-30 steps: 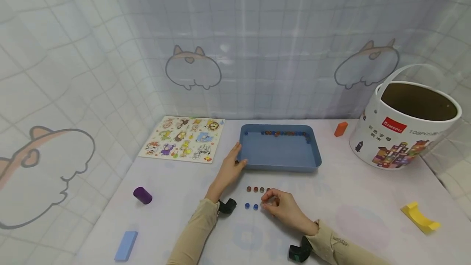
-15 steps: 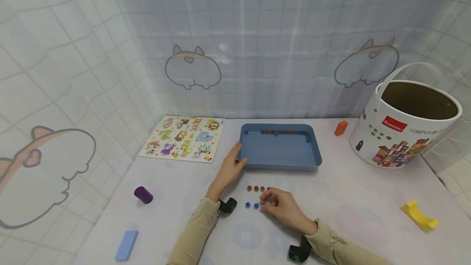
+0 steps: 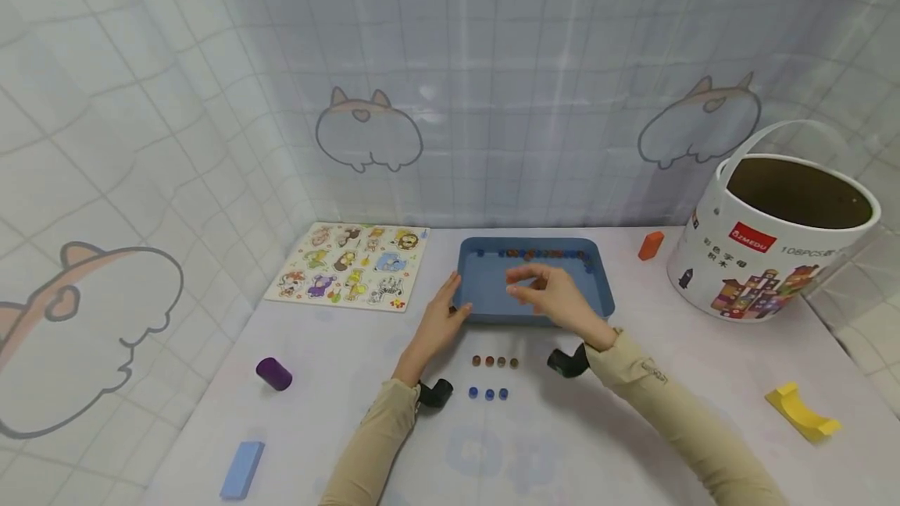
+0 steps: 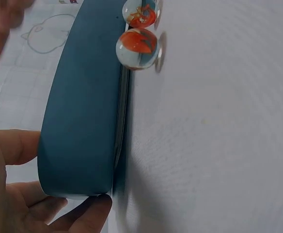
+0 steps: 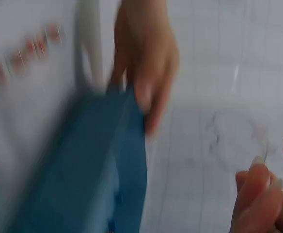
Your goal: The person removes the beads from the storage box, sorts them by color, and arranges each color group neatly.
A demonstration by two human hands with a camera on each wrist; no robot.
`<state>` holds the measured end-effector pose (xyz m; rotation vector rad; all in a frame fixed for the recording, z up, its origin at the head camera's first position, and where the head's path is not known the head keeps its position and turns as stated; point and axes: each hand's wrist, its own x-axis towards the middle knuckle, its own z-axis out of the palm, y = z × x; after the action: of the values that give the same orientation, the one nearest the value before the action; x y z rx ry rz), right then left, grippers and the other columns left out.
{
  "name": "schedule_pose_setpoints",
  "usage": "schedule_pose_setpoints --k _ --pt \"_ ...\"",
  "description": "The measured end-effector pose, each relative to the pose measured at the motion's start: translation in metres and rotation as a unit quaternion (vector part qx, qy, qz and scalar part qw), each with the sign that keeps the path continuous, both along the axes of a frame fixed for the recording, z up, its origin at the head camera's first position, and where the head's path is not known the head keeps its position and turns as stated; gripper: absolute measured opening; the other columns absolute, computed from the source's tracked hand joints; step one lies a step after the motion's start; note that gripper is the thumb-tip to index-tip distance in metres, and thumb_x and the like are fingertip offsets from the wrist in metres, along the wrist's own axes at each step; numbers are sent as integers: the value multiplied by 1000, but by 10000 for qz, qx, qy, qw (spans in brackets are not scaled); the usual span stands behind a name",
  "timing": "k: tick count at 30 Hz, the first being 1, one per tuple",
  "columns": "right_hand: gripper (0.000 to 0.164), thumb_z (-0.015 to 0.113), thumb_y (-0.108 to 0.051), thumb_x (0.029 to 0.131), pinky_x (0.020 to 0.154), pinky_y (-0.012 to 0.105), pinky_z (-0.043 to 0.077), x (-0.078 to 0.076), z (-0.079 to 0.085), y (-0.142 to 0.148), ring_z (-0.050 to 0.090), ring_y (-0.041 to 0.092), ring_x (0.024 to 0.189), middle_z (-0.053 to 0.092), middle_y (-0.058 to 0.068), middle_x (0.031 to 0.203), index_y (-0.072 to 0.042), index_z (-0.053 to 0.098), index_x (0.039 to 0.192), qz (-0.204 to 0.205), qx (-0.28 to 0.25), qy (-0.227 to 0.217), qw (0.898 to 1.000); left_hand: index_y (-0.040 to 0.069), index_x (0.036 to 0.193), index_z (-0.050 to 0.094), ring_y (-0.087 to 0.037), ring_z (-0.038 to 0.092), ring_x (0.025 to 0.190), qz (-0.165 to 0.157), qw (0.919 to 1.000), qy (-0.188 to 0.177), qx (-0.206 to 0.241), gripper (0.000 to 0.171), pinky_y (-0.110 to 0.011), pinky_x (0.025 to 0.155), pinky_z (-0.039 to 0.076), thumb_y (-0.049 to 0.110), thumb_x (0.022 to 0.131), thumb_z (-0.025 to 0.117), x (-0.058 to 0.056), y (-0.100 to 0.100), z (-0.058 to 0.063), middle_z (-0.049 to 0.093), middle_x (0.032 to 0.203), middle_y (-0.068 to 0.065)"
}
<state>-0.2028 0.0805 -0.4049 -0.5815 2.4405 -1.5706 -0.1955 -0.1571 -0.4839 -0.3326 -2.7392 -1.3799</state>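
The left hand (image 3: 437,325) grips the near left corner of the blue tray (image 3: 485,276), thumb on the near wall and fingers round the left side, likely to keep the tray from sliding on the smooth surface (image 3: 337,358). The right hand (image 3: 551,295) hangs over the tray, its thumb and fingers curved but apart; no marble shows between them, and the bend seems suited to picking small round things. Inside the tray, marbles (image 3: 555,254) line the far wall, which perhaps stops them rolling. In front of it, four reddish and brownish marbles (image 3: 489,361) form one row and three blue marbles (image 3: 489,394) a nearer one, apparently spaced so the colours stay separate. The bucket (image 3: 759,256) stands well apart, out of the hands' way.
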Motion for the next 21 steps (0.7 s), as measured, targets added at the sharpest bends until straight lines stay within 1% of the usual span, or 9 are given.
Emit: schedule_pose_setpoints --k 5,7,9,11,14,17,21 --pt "39 62 -30 95 77 40 57 -51 9 -5 66 30 97 67 15 120 -11 62 128 -189 19 -80 9998 -6 150 27 -38 27 145 2 10000 -1 -29 62 -49 107 43 16 98 55 0 -1 -1 20 160 -21" --pt "40 60 -30 96 83 42 57 -68 8 -9 65 33 103 65 17 124 -10 60 131 -219 -20 -213 9995 -6 149 27 -38 27 145 17 10000 -4 10 62 -49 106 44 15 98 55 0 -1 -1 20 160 -21" --pt "41 59 -29 97 90 46 55 -81 4 -13 64 35 108 62 18 128 -8 58 133 -233 -103 -406 9989 -6 149 28 -38 27 145 41 10000 -4 45 62 -49 106 44 15 98 55 0 -1 -1 21 160 -20" --pt "42 58 -27 98 95 48 53 -91 -2 -18 63 35 110 60 19 130 -6 57 134 -205 -184 -537 9982 -5 149 28 -37 27 145 56 10000 -23 64 61 -48 106 44 15 98 55 0 -1 -2 21 160 -20" --pt "42 58 -25 98 95 47 53 -101 -12 -27 64 35 109 61 20 128 -3 57 133 -261 -274 -608 9974 -4 150 27 -36 27 146 63 9999 -89 94 62 -48 107 44 16 98 55 -1 -1 -2 20 161 -18" --pt "42 59 -24 97 94 45 54 -109 -21 -39 64 36 110 62 21 128 -1 57 133 -342 -266 -675 9968 -3 151 26 -35 26 146 80 9998 -161 108 63 -48 107 43 16 98 55 -1 -1 -2 19 161 -17" --pt "41 59 -22 97 97 46 53 -116 -28 -56 62 38 114 60 23 130 -1 57 133 -439 -146 -876 9951 -3 151 26 -35 26 146 69 9997 -190 104 63 -48 107 43 17 98 55 0 -1 -2 19 161 -17"
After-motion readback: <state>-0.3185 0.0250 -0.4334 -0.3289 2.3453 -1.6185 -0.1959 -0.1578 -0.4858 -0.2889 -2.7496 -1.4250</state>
